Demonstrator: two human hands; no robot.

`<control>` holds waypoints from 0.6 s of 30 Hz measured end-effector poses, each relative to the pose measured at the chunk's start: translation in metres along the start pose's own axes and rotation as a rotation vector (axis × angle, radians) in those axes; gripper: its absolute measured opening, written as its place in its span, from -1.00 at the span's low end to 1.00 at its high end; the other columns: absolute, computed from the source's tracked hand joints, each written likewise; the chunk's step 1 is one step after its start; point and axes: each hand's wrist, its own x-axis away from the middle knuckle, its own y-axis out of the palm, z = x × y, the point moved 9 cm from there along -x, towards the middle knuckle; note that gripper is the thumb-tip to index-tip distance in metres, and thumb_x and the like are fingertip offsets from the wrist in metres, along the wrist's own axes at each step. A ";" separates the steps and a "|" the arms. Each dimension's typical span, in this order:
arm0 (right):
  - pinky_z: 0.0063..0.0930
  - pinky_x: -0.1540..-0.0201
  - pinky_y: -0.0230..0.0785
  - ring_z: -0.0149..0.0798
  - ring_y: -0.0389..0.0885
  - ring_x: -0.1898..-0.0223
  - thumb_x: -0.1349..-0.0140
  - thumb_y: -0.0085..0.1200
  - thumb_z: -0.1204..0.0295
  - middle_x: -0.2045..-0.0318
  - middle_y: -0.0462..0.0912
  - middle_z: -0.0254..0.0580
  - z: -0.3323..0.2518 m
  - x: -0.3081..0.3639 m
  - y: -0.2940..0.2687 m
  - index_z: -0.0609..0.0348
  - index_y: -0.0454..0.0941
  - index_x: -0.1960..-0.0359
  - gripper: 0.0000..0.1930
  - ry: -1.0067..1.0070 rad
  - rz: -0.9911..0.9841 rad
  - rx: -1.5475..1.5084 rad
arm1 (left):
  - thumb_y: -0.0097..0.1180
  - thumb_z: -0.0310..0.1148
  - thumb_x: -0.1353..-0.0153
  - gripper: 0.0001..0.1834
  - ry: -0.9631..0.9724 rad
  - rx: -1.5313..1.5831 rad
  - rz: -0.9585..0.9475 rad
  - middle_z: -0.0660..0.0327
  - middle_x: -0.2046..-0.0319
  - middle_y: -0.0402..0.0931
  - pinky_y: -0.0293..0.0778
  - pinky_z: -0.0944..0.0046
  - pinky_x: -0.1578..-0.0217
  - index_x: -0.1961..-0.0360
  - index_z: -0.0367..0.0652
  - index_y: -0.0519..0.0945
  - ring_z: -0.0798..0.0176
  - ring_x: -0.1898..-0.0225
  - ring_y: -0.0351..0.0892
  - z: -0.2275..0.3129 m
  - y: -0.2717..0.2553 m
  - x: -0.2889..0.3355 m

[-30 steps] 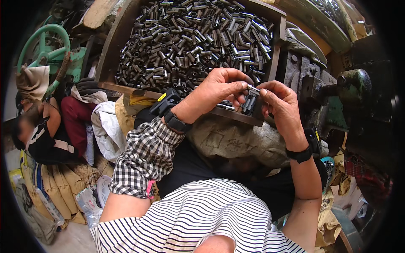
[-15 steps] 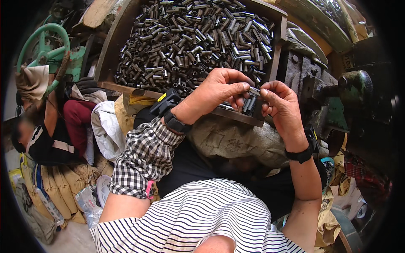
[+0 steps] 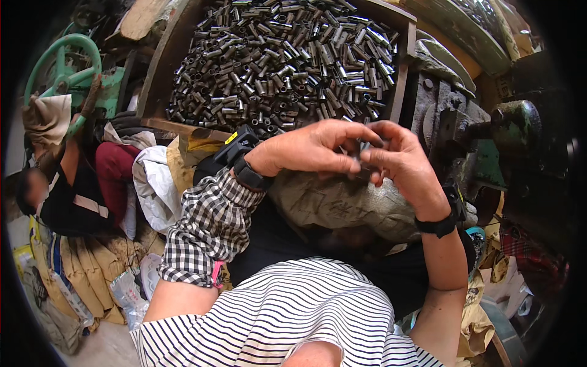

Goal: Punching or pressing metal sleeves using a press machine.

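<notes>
My left hand [image 3: 315,147] and my right hand [image 3: 402,160] meet at the fingertips over the near edge of a box. Between the curled fingers shows a small grey metal tube [image 3: 365,147], blurred and partly covered by them. Both hands are closed around it in a pinch; how each finger touches it is hard to make out. Beyond them, a wooden box [image 3: 400,79] holds a heap of short dark metal tubes [image 3: 275,67], some shiny, lying in all directions. My hands hide the box's near right corner.
Right of the box stands dark, greasy machinery [image 3: 513,125]. A grey cloth sack [image 3: 342,205] lies below my hands. Far left, a person [image 3: 73,196] sits beside a green handwheel [image 3: 63,79]. Brown sacks [image 3: 92,275] lie at lower left.
Both hands have come slightly nearer to me, off the box's near right corner. The fingers have curled and shifted around the small tube.
</notes>
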 end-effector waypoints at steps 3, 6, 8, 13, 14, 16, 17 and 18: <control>-0.60 0.58 0.42 -0.37 0.58 0.59 -0.12 0.19 0.40 0.45 0.58 -0.16 -0.022 -0.005 -0.018 0.31 0.43 0.16 -0.68 -0.248 0.221 0.200 | 0.01 -0.46 -0.14 -0.59 -0.058 -0.047 0.237 0.24 0.42 0.52 0.36 0.53 0.64 -0.04 -0.32 0.37 0.50 0.59 0.48 0.002 -0.034 0.007; -0.37 0.39 0.42 -0.13 0.57 0.40 0.01 0.15 0.50 0.42 0.54 -0.16 -0.056 0.009 0.022 0.18 0.47 0.37 -0.84 -0.792 0.340 1.355 | -0.02 -0.43 -0.09 -0.71 -0.106 -0.009 0.419 0.20 0.53 0.52 0.46 0.38 0.59 0.15 -0.32 0.47 0.32 0.54 0.58 -0.011 -0.059 0.009; -0.31 0.28 0.32 -0.16 0.51 0.30 0.02 0.05 0.51 0.45 0.48 -0.22 -0.037 0.001 0.051 0.10 0.46 0.48 -0.95 -0.859 0.194 1.717 | -0.01 -0.44 -0.05 -0.76 0.018 -0.482 0.477 0.13 0.50 0.53 0.48 0.32 0.53 0.23 -0.31 0.49 0.24 0.52 0.58 -0.006 -0.063 0.010; -0.31 0.21 0.24 -0.20 0.48 0.27 -0.01 0.03 0.47 0.42 0.49 -0.23 -0.018 -0.013 0.055 0.09 0.52 0.49 -0.96 -0.678 0.012 1.825 | 0.14 -0.33 0.03 -0.79 0.019 -1.287 0.554 -0.01 0.49 0.53 0.47 0.03 0.34 0.49 -0.28 0.49 -0.08 0.38 0.54 0.001 -0.047 0.002; -0.30 0.20 0.24 -0.20 0.48 0.26 -0.01 0.03 0.47 0.42 0.49 -0.21 -0.016 -0.015 0.053 0.10 0.53 0.48 -0.95 -0.637 -0.024 1.808 | 0.18 -0.29 0.04 -0.76 0.009 -1.284 0.540 0.00 0.50 0.52 0.47 0.00 0.33 0.52 -0.27 0.47 -0.09 0.36 0.55 0.000 -0.046 0.001; -0.29 0.19 0.25 -0.18 0.49 0.26 -0.01 0.02 0.48 0.41 0.49 -0.19 -0.013 -0.021 0.053 0.10 0.53 0.48 -0.95 -0.608 -0.056 1.809 | 0.18 -0.30 0.04 -0.77 -0.014 -1.287 0.522 0.01 0.51 0.53 0.47 0.00 0.34 0.52 -0.26 0.48 -0.08 0.36 0.55 0.000 -0.048 0.000; -0.28 0.19 0.25 -0.17 0.49 0.26 -0.01 0.02 0.48 0.40 0.49 -0.17 -0.010 -0.023 0.052 0.11 0.53 0.48 -0.95 -0.580 -0.086 1.810 | 0.18 -0.30 0.04 -0.77 -0.035 -1.291 0.504 0.02 0.51 0.53 0.47 0.00 0.34 0.51 -0.25 0.48 -0.08 0.36 0.55 -0.001 -0.048 -0.001; -0.28 0.19 0.25 -0.17 0.49 0.26 -0.01 0.02 0.48 0.40 0.49 -0.17 -0.010 -0.023 0.052 0.11 0.53 0.48 -0.95 -0.581 -0.089 1.807 | 0.18 -0.30 0.04 -0.77 -0.039 -1.291 0.505 0.02 0.51 0.53 0.47 0.00 0.34 0.51 -0.25 0.48 -0.08 0.36 0.55 -0.001 -0.050 0.001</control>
